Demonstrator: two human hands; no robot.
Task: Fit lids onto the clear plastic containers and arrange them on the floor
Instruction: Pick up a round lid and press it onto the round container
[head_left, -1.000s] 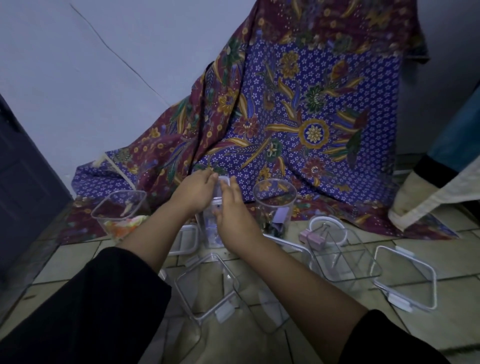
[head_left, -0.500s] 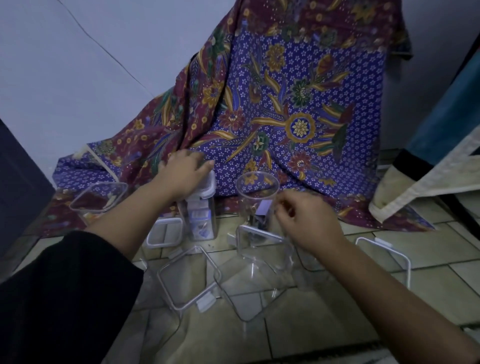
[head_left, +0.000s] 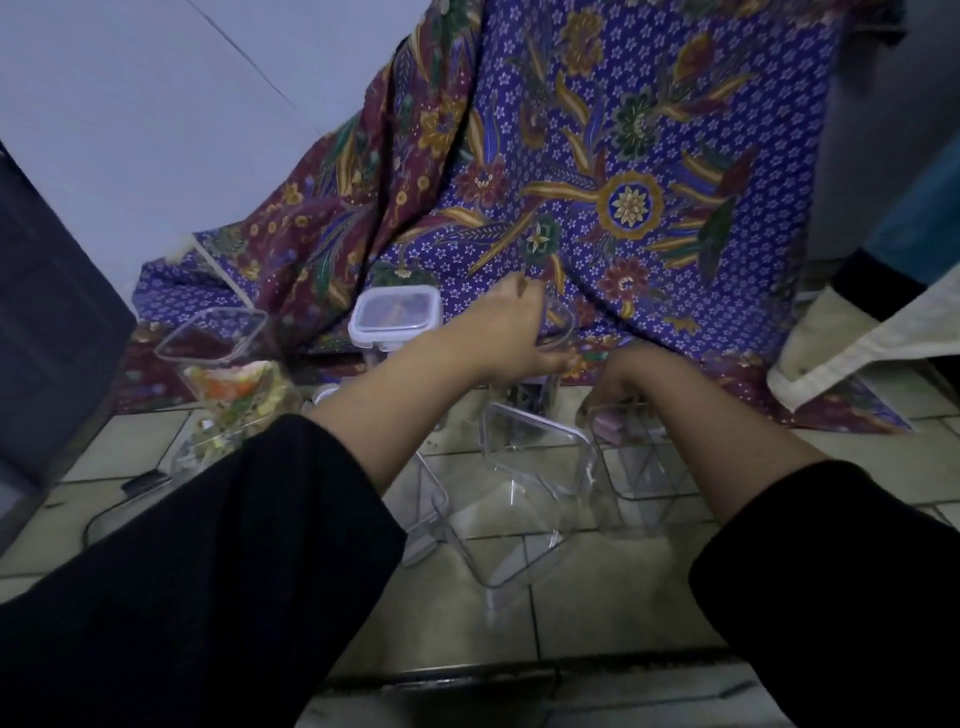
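Since the earlier frames, left hand (head_left: 506, 332) has left the lidded container (head_left: 396, 325) and crossed to the round clear tumbler (head_left: 551, 358) just right of it; right hand (head_left: 626, 379) has dropped lower, to the rim of an open container (head_left: 636, 457).

Landmark: lidded container, tall, clear, white-rimmed lid seated on top, standing at the foot of the batik cloth (head_left: 597, 171).

Left hand: fingers wrapped around the tumbler's upper part, thumb raised; the tumbler is largely hidden behind the hand.
Right hand: fingers curled down at the open container's far rim, right of the landmark beyond the tumbler; whether they pinch anything cannot be told. A pinkish item (head_left: 613, 428) lies inside.
Open square container (head_left: 530, 483): clear, lidless, on the tiled floor (head_left: 597, 618) in front of the landmark, between the forearms.
Filled container (head_left: 228, 374): lidless, tilted, colourful contents, left of the landmark.
Lid (head_left: 431, 514): partly visible, flat on the floor in front of the landmark, under the left forearm
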